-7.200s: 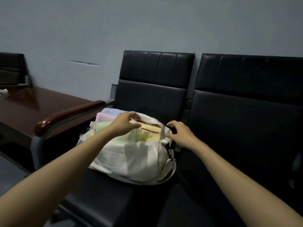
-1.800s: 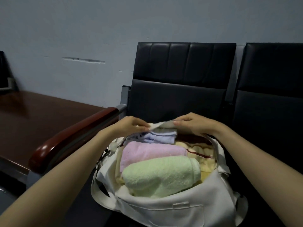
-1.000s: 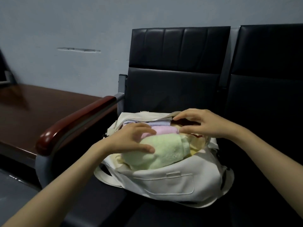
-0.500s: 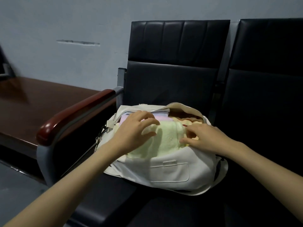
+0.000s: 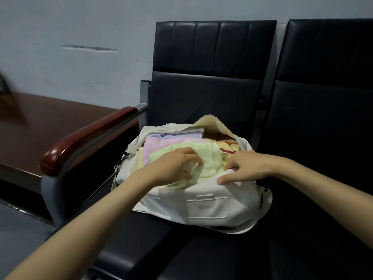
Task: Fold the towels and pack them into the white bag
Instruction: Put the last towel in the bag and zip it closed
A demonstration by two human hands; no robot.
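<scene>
your white bag sits unzipped on the seat of a black chair at mid-frame. a second chair at right is cut off by the frame edge. a red-brown armrest and a dark wooden table lie at left, under a pale grey-blue wall. your left hand curls its fingers into the green towel at the bag's mouth. your right hand clamps the front rim, thumb outside. the pink towel, lilac towel and yellow patterned towel behind are mostly hidden.
</scene>
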